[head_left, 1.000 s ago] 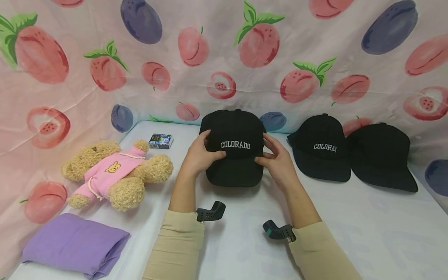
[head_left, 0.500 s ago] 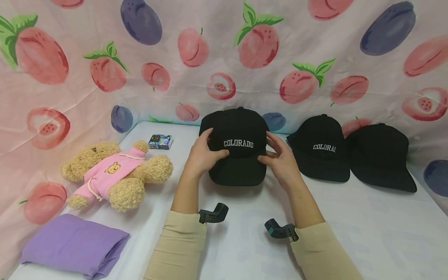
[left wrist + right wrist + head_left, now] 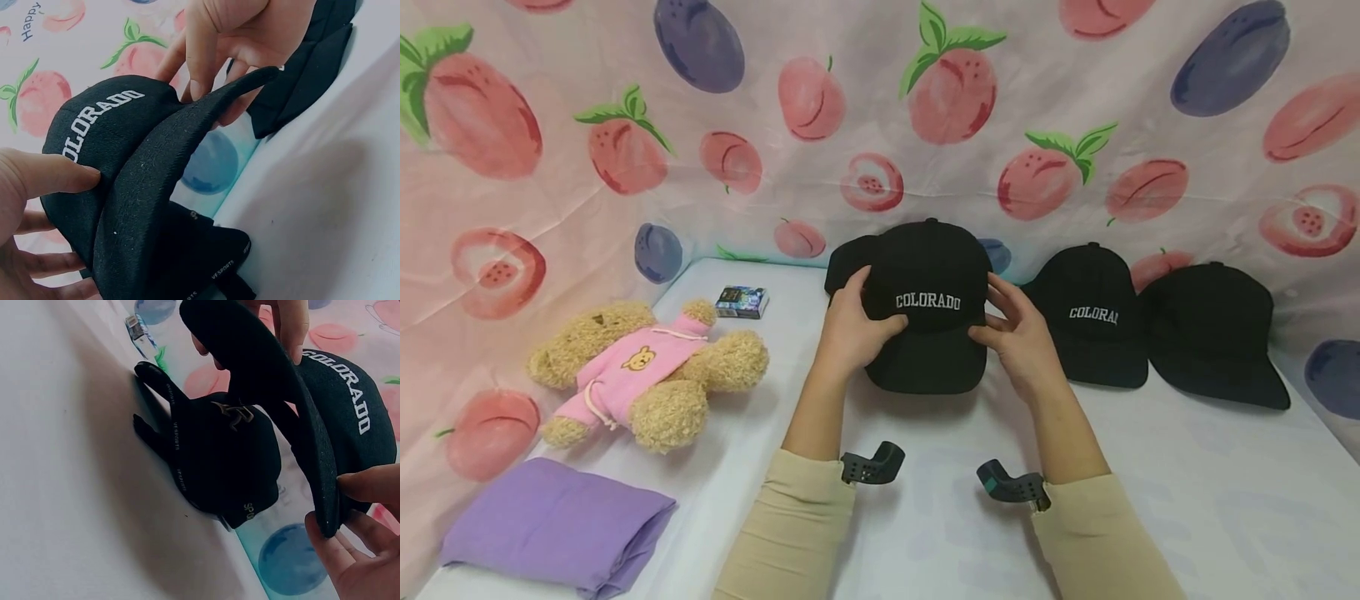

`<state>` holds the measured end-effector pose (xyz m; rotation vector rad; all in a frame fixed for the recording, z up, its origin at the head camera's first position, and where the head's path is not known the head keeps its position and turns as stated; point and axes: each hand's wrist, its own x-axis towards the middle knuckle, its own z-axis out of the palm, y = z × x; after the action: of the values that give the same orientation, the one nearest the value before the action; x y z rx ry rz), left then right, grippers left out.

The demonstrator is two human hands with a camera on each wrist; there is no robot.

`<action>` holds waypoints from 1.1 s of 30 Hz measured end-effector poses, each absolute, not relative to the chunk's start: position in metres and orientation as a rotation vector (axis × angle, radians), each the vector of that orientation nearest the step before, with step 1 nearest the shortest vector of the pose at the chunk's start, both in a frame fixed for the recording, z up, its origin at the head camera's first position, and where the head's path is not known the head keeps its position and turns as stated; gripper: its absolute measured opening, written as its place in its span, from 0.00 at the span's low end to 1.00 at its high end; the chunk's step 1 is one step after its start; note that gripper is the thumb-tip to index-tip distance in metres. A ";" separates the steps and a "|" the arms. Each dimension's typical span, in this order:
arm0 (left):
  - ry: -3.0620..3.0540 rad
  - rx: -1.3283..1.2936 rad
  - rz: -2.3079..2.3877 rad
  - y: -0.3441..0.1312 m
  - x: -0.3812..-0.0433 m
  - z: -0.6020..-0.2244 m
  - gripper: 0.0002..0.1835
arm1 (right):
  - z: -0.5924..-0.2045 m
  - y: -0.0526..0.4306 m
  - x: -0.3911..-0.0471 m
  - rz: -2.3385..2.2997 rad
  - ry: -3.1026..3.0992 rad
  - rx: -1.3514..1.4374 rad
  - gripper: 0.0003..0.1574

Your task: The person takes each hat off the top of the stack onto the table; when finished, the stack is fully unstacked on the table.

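Note:
A black baseball cap with white COLORADO lettering is held between both hands, its brim toward me. My left hand grips its left side, thumb on the front near the brim seam. On the opposite side my right hand grips it, thumb by the brim's edge. Both wrist views show the cap raised off the white surface. Behind it, a second black cap stands mostly hidden in the head view; in the right wrist view this other cap shows its inside and printed band.
To the right, a COLORADO cap and a plain-looking black cap stand side by side. At left lie a teddy bear in pink, a small patterned box and a folded purple cloth. A fruit-print curtain hangs behind.
Both hands have carried the cap to the right and slightly up. More of the cap behind it now shows at the left. The other things stay put.

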<state>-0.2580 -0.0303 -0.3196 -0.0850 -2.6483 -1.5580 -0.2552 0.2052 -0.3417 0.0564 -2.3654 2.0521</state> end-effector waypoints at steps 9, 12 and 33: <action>-2.635 -0.075 -1.550 -0.021 -0.256 -0.319 0.47 | -0.339 0.212 -0.255 2.069 -2.341 0.053 0.54; -2.627 -0.072 -1.546 -0.016 -0.256 -0.320 0.48 | -0.340 0.215 -0.255 2.078 -2.334 0.049 0.54; -2.582 -0.075 -1.552 0.012 -0.260 -0.334 0.48 | -0.339 0.235 -0.255 2.073 -2.325 0.006 0.55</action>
<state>-0.2597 0.0121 -0.3344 -0.0752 -2.5815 -1.5518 -0.2547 0.2346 -0.3390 0.0063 -2.3254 2.0729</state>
